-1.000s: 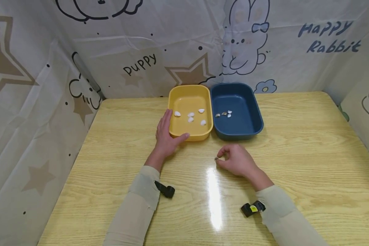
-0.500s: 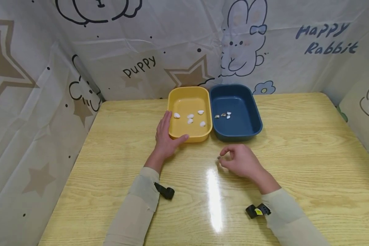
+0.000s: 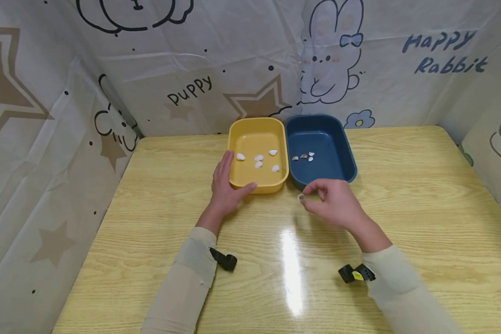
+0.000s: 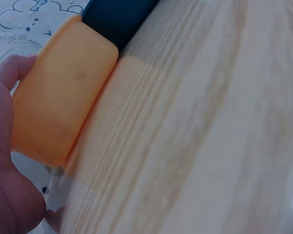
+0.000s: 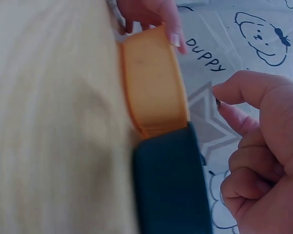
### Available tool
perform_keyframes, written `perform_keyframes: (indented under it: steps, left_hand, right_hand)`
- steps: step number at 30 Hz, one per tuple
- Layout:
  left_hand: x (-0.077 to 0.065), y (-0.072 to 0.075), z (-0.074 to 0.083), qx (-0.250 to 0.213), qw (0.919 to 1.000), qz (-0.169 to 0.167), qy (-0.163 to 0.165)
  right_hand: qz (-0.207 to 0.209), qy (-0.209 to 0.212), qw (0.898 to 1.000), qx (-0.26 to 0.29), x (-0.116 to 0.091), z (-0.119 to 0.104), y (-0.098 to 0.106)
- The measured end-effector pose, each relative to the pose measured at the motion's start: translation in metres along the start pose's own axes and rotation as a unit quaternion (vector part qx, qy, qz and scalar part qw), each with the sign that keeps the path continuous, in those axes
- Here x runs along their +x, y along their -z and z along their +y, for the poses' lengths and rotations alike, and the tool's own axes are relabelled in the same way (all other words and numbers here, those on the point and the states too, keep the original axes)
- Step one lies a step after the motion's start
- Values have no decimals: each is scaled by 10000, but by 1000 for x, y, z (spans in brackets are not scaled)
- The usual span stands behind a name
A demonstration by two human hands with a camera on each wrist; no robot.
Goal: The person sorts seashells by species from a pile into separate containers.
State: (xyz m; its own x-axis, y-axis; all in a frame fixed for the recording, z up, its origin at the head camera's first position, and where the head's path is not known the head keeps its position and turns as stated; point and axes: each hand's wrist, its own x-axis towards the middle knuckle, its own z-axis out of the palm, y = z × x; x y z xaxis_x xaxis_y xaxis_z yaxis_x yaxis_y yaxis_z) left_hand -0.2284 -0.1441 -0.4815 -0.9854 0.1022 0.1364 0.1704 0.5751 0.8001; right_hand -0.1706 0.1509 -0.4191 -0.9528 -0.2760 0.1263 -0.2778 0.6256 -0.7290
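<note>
My right hand [image 3: 336, 204] pinches a small seashell [image 3: 301, 197], dark with a pale edge, between thumb and forefinger. It is just in front of the blue bin [image 3: 323, 175], over the table. In the right wrist view only a dark sliver of the shell shows between the fingertips; the other fingers are curled in. My left hand [image 3: 225, 189] rests at the near left corner of the yellow bin [image 3: 261, 121], fingers extended along its left side and thumb on the front rim. White shells [image 3: 259, 158] lie in the yellow bin; several smaller brown and pale shells [image 3: 304, 156] lie in the blue one.
Both bins stand side by side at the back of the wood-grain table [image 3: 171, 185]. Behind and to the left hangs a printed cloth [image 3: 183, 55] with cartoon animals and stars. A bright glare streak [image 3: 291, 273] crosses the tabletop between my forearms.
My right hand has lifted away from the table with the shell and moved forward and slightly right to the blue bin's front edge. My left hand has stayed at the yellow bin.
</note>
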Motion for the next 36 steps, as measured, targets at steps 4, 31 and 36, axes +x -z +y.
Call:
perform_keyframes:
  steps: [4,31,36]
  left_hand:
    - [0,1,0,0,10000,5,24]
    - [1,-1,-2,23,10000,60,54]
    - [1,-2,-2,35,9999,38,117]
  right_hand:
    - [126,150,9997,-145,10,-4,11]
    - [1032,-104,9928,-595,76,32,63]
    - [1058,-359,9920,-583,85,41,62]
